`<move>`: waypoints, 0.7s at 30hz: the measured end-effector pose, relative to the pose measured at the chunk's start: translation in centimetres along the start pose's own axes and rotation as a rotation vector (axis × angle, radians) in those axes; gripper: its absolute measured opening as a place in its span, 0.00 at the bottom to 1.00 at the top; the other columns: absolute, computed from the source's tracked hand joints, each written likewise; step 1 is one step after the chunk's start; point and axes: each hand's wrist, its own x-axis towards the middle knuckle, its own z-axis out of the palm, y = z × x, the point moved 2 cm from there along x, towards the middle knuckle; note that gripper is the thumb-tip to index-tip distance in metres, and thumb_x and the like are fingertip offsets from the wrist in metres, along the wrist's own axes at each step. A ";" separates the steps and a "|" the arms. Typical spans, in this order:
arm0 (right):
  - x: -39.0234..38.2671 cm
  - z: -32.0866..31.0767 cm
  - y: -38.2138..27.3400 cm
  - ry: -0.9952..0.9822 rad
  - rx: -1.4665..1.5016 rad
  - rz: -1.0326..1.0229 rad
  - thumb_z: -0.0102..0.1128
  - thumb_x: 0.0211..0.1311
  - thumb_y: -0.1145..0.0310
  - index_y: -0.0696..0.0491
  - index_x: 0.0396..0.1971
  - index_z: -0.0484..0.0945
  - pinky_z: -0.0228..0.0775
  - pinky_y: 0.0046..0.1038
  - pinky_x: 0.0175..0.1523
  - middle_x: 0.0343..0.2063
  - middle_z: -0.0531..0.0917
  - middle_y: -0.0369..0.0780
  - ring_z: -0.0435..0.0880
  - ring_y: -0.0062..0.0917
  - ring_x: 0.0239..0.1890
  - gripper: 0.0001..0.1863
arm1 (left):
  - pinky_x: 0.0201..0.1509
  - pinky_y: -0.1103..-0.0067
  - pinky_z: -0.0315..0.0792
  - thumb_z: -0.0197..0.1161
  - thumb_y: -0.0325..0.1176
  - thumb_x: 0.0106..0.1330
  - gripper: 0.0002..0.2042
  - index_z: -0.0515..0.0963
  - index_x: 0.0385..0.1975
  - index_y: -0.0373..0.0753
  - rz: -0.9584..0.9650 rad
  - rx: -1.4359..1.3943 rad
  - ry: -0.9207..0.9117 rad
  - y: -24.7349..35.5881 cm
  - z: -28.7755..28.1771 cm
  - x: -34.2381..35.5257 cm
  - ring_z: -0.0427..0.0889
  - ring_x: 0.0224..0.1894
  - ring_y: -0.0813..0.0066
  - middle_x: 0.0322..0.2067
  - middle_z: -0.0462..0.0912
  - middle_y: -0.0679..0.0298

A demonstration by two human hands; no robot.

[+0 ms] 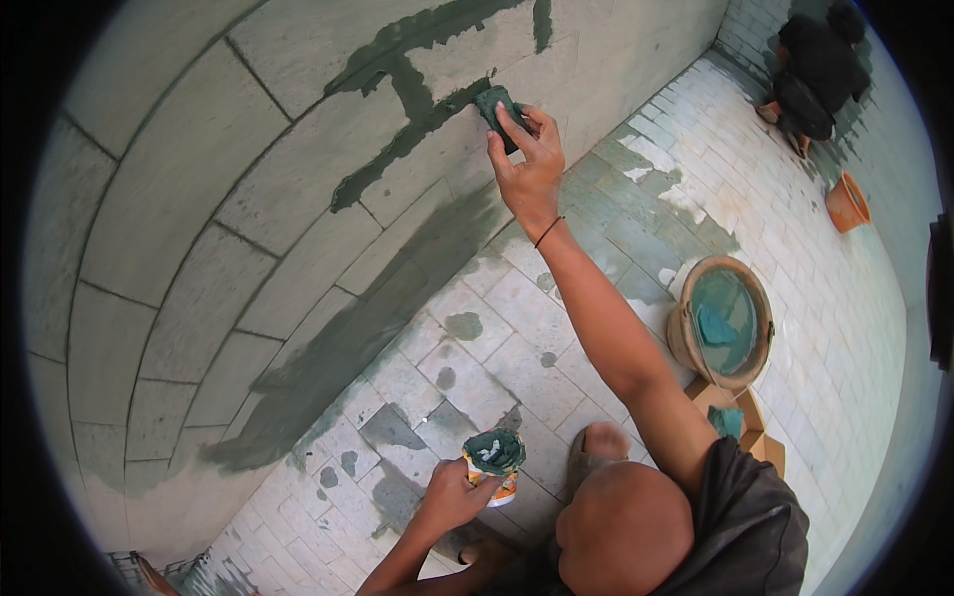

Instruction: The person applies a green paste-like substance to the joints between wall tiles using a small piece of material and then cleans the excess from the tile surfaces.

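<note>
Tiled basin, pale stone-block wall with dark green-grey smears along the joints.

One sponge (500, 111), dark green, pressed flat to the wall (199, 199) at a joint under the right hand (527, 164); fingers spread over it, so most of it is hidden. One small cup (494, 465) heaped with green paste, gripped from the side by the left hand (449, 494), held low over the tiled floor (795, 278). One round bucket (722, 320) of green liquid stands right of the arm, something pale green floating in it, possibly a second sponge. One orange pot (847, 202) farther right. Second person (817, 72) crouches in the far corner, hands not visible.
</note>
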 end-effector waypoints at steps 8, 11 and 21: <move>2.7 -1.8 -1.8 -0.031 0.335 0.522 0.67 0.65 0.62 0.56 0.52 0.86 0.78 0.25 0.43 0.46 0.84 0.45 0.86 0.27 0.35 0.19 | 0.37 0.58 0.77 0.72 0.40 0.59 0.14 0.85 0.32 0.33 -0.015 0.032 0.028 -1.2 0.1 -0.4 0.83 0.29 0.41 0.24 0.84 0.45; 4.0 -1.3 -2.1 -0.053 0.251 0.467 0.66 0.64 0.60 0.57 0.50 0.87 0.77 0.27 0.42 0.40 0.86 0.47 0.87 0.29 0.33 0.20 | 0.36 0.71 0.78 0.70 0.32 0.61 0.11 0.86 0.40 0.35 -0.036 0.197 -0.045 0.1 -0.5 -0.4 0.89 0.31 0.59 0.30 0.89 0.51; 4.2 -1.0 -6.2 -0.205 0.227 0.633 0.66 0.60 0.60 0.62 0.47 0.87 0.79 0.28 0.36 0.28 0.87 0.51 0.89 0.30 0.24 0.22 | 0.37 0.61 0.79 0.71 0.39 0.60 0.14 0.85 0.35 0.33 0.030 0.029 0.036 -1.0 -1.4 -1.9 0.86 0.30 0.44 0.26 0.86 0.45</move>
